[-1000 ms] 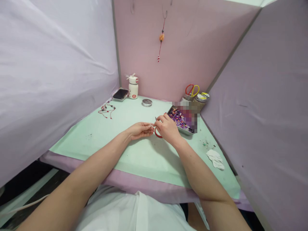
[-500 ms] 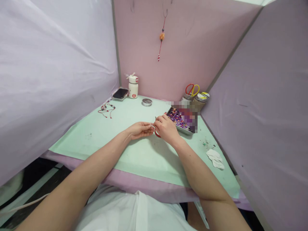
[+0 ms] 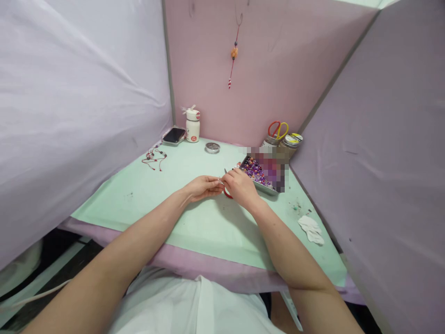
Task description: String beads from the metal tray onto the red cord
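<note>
two hands met at the middle of the table, fingertips almost touching each other. the left hand [image 3: 202,188] lay with its side on the table and its fingers were pinched together on something very small and pale, too small to tell what it was. the right hand [image 3: 241,187] was curled and closed around a red ring-shaped thing [image 3: 226,193], of which only a short red arc showed under the palm, just below the pinch. a thin metal point stuck up from the right fingers; i could not tell what tool it was.

just right of the grip stood a metal tray [image 3: 264,188] full of purple, red and white beads, partly blurred. behind the tray were jars, one with red and yellow scissors [image 3: 277,129] standing in it. a crumpled white tissue [image 3: 311,230] lay further right, nearer to the person.

the table [image 3: 194,222] had a pale green cover with a lilac edge. far left of the grip lay some red cords with beads [image 3: 154,157], and behind them a dark phone [image 3: 174,135], a white bottle [image 3: 192,125] with a red label that i could not read, and a small round tin [image 3: 212,147]. pink and lilac cloth walls closed the place on three sides, and a beaded red charm [image 3: 233,53] hung on the back wall.
</note>
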Demonstrator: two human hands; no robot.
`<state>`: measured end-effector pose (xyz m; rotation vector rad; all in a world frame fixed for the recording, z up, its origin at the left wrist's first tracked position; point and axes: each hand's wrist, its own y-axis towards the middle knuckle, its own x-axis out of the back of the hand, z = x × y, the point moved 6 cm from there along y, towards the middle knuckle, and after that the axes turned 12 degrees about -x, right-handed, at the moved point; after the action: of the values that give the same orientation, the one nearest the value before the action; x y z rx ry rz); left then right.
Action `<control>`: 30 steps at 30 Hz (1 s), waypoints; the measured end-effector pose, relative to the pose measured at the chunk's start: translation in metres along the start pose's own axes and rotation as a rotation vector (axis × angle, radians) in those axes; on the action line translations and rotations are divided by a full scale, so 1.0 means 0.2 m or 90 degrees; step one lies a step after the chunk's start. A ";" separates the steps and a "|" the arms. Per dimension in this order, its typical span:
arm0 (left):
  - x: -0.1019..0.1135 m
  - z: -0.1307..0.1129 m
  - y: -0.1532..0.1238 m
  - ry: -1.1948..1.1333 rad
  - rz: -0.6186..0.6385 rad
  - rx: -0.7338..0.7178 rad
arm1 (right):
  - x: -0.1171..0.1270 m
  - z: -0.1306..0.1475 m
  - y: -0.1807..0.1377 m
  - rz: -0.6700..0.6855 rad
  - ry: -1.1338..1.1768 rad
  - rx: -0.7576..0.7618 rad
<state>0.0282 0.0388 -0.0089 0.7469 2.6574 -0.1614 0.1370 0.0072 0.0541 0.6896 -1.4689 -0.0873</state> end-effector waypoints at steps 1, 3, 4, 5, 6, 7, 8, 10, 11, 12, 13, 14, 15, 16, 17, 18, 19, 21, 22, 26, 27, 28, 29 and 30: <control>0.00 0.00 0.00 0.000 0.006 0.000 | 0.00 0.00 0.00 0.000 0.002 -0.004; -0.01 0.00 0.00 0.002 0.018 -0.002 | 0.01 0.00 0.00 0.002 0.009 -0.010; -0.01 0.00 0.00 0.003 0.021 -0.003 | 0.01 0.00 0.00 0.002 0.012 -0.011; -0.01 0.00 0.00 0.004 0.021 -0.004 | 0.01 0.00 0.00 0.003 0.015 -0.012; -0.01 0.00 0.00 0.004 0.019 -0.005 | 0.02 0.00 0.00 0.003 0.017 -0.013; -0.01 0.00 0.00 0.005 0.015 -0.006 | 0.02 0.00 0.00 0.004 0.019 -0.014; 0.00 0.00 0.00 0.006 0.010 -0.008 | 0.02 0.00 0.00 0.004 0.022 -0.015; 0.00 0.00 0.00 0.007 0.001 -0.012 | 0.02 0.01 0.00 0.006 0.030 -0.014; 0.00 0.01 0.01 0.007 -0.001 -0.015 | 0.01 0.01 0.00 0.007 0.034 -0.012; 0.00 0.01 0.01 0.008 -0.003 -0.017 | 0.01 0.01 0.00 0.007 0.038 -0.009; 0.00 0.01 0.01 0.008 -0.004 -0.019 | 0.01 0.01 0.00 0.007 0.041 -0.007; 0.00 0.01 0.00 0.007 -0.004 -0.020 | 0.00 0.01 0.00 0.008 0.042 -0.004; 0.00 0.01 0.00 0.006 -0.003 -0.021 | 0.00 0.01 0.00 0.010 0.040 -0.003; 0.00 0.01 0.00 0.005 -0.002 -0.021 | -0.01 0.01 0.00 0.012 0.037 -0.002; 0.00 0.00 0.00 0.003 -0.002 -0.021 | -0.01 0.01 0.00 0.014 0.034 0.000; 0.00 0.00 0.00 0.002 -0.002 -0.021 | -0.01 0.01 0.00 0.018 0.032 0.001; -0.01 0.00 0.00 0.002 -0.003 -0.020 | -0.02 0.00 0.01 0.022 0.031 0.003; -0.01 0.00 -0.01 0.001 -0.005 -0.017 | -0.02 0.01 0.01 0.026 0.032 0.005; -0.01 0.00 -0.01 0.000 -0.007 -0.015 | -0.02 0.01 0.01 0.026 0.034 0.002; -0.01 0.01 -0.01 0.000 -0.011 -0.011 | -0.01 -0.01 0.01 0.020 0.067 -0.039; 0.00 0.02 -0.01 0.003 -0.012 -0.010 | -0.01 -0.01 0.01 0.021 0.079 -0.051; 0.00 0.02 0.00 0.005 -0.012 -0.011 | -0.01 -0.01 0.02 0.024 0.091 -0.060; 0.00 0.02 0.00 0.008 -0.010 -0.012 | -0.01 -0.01 0.02 0.028 0.101 -0.069; 0.01 0.03 0.00 0.012 -0.006 -0.016 | -0.01 -0.02 0.02 0.032 0.109 -0.076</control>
<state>0.0292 0.0383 -0.0141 0.7315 2.6761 -0.1250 0.1386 0.0123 0.0544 0.5484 -1.3045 -0.0746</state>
